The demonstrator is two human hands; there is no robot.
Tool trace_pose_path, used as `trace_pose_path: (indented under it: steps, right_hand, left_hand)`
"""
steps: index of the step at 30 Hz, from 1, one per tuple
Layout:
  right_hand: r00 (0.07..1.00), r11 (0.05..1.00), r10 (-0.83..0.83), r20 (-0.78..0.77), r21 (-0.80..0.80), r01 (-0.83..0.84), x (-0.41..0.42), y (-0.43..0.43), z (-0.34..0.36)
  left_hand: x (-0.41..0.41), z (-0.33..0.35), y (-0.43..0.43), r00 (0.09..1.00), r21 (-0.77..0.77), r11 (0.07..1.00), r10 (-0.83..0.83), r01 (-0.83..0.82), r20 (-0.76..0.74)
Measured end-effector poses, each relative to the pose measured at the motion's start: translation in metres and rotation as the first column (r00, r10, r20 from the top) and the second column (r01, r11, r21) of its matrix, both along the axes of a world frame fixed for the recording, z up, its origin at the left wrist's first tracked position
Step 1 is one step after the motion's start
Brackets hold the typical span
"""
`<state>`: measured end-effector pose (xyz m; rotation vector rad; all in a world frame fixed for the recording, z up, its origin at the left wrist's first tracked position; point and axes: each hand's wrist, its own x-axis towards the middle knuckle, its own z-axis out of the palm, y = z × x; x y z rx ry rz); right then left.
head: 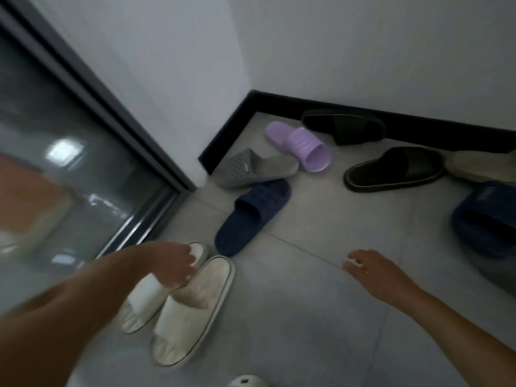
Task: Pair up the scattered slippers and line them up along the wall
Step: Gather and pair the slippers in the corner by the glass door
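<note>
White pair [192,311]: side by side on floor [307,303], 7 o'clock.
L hand [173,263]: fingers bent onto the left white one, grip too blurry 2 tell.
R hand [374,270]: fingers spread, holds nothing, 4 o'clock.
Navy slipper [251,219], grey slipper [257,169], purple slipper [298,145]: jumbled, centre to 1 o'clock.

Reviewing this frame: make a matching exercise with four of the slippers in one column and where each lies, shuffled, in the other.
1. lilac rubber slide slipper
2. grey perforated clog slipper
3. pair of white cloth slippers
4. navy perforated slide slipper

A. side by side, under the left hand
B. between the grey clog and the white pair
C. toe by the near end of the black skirting board
D. between the grey clog and a black slide slipper along the wall

Pairs: 1-D, 2-C, 3-A, 4-B
</note>
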<state>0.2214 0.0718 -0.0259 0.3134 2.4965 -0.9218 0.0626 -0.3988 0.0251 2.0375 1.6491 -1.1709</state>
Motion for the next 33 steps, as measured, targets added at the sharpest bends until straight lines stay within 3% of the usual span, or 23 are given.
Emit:
trace_pose_path:
  steps: [1,2,4,6,8,13,17,21,24,27,31,33]
  right_hand:
    - [1.000,1.000,-0.004,-0.007,-0.001,0.004,0.000,-0.001,0.000]
    - [1.000,1.000,-0.010,-0.013,-0.004,0.009,-0.001,-0.001,-0.001]
    - [1.000,0.999,-0.022,-0.018,-0.027,0.021,-0.001,-0.005,-0.001]
    - [1.000,0.999,-0.010,-0.015,-0.052,0.009,-0.004,-0.015,0.000]
    - [0.999,0.998,0.036,-0.002,-0.054,-0.036,-0.006,-0.028,-0.001]
    - [0.986,0.985,0.155,0.055,-0.087,-0.150,-0.013,-0.059,-0.002]
    - [0.983,0.983,0.171,0.068,-0.082,-0.165,-0.020,-0.066,0.001]
    - [0.985,0.985,0.162,0.066,-0.071,-0.157,-0.024,-0.064,-0.001]
    - [0.982,0.985,0.171,0.078,-0.038,-0.168,-0.023,-0.061,-0.006]
    - [0.977,0.982,0.188,0.097,0.000,-0.189,-0.024,-0.059,-0.011]
    - [0.978,0.982,0.185,0.101,0.011,-0.186,-0.031,-0.062,-0.013]
    - [0.978,0.982,0.186,0.095,0.013,-0.188,-0.034,-0.063,-0.013]
  left_hand:
    - [0.010,0.008,0.036,0.992,-0.140,0.984,0.097,-0.108,-0.081]
    - [0.013,0.008,0.032,0.992,-0.126,0.987,0.092,-0.102,-0.086]
    - [0.022,0.006,0.028,0.951,-0.146,0.940,0.302,-0.308,-0.059]
    - [0.037,-0.004,0.016,0.865,-0.151,0.854,0.500,-0.499,-0.031]
    - [0.059,-0.013,0.019,0.796,-0.198,0.783,0.605,-0.590,0.018]
    - [0.075,-0.024,0.004,0.757,-0.237,0.751,0.648,-0.616,0.084]
    - [0.080,-0.025,0.002,0.652,-0.268,0.644,0.755,-0.717,0.069]
    - [0.067,-0.020,-0.013,0.405,-0.153,0.413,0.910,-0.898,0.086]
    - [0.062,-0.024,-0.025,0.166,-0.062,0.176,0.977,-0.983,0.137]
    - [0.061,-0.027,-0.023,-0.057,0.076,-0.082,0.956,-0.994,0.286]
    - [0.048,-0.032,0.001,-0.196,0.146,-0.309,0.838,-0.940,0.509]
    - [0.037,-0.033,0.021,-0.219,0.157,-0.368,0.790,-0.916,0.573]
